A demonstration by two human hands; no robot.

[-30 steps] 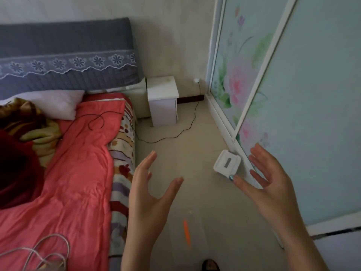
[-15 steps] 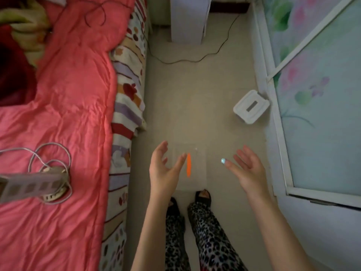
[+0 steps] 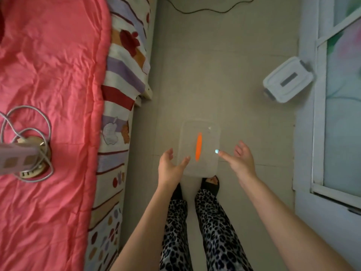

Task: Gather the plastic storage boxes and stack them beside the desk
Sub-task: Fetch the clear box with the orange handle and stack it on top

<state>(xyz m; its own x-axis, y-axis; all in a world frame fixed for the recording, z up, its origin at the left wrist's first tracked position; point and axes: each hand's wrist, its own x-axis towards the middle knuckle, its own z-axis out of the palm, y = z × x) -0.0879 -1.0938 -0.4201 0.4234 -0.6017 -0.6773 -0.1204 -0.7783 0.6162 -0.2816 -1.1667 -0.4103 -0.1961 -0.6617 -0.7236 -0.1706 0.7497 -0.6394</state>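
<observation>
Head view looks straight down at a beige floor (image 3: 224, 85), and I count two boxes on it. One is a clear box (image 3: 199, 149) with an orange mark on top, lying flat at lower centre, just ahead of my two feet. The other is a white box (image 3: 288, 80) with grey clips and a grey strip on its lid, at upper right, tilted against the white frame of the wall panel (image 3: 316, 106). The two boxes are well apart.

I see two hands, both spread and empty. My left hand (image 3: 170, 167) is at the clear box's lower left corner, fingers loose, the thumb overlapping the box's edge in the picture; I cannot tell whether it touches. My right hand (image 3: 240, 159) is at the box's right edge, fingers loose, one tip over the rim; contact again unclear.

Left of the frame holds one bed (image 3: 48, 94) with a pink cover and a striped sheet. On it, at middle left, lies one power strip (image 3: 17, 159) with a coiled cable. One thin black cord (image 3: 205, 9) curves across the floor at the top.
</observation>
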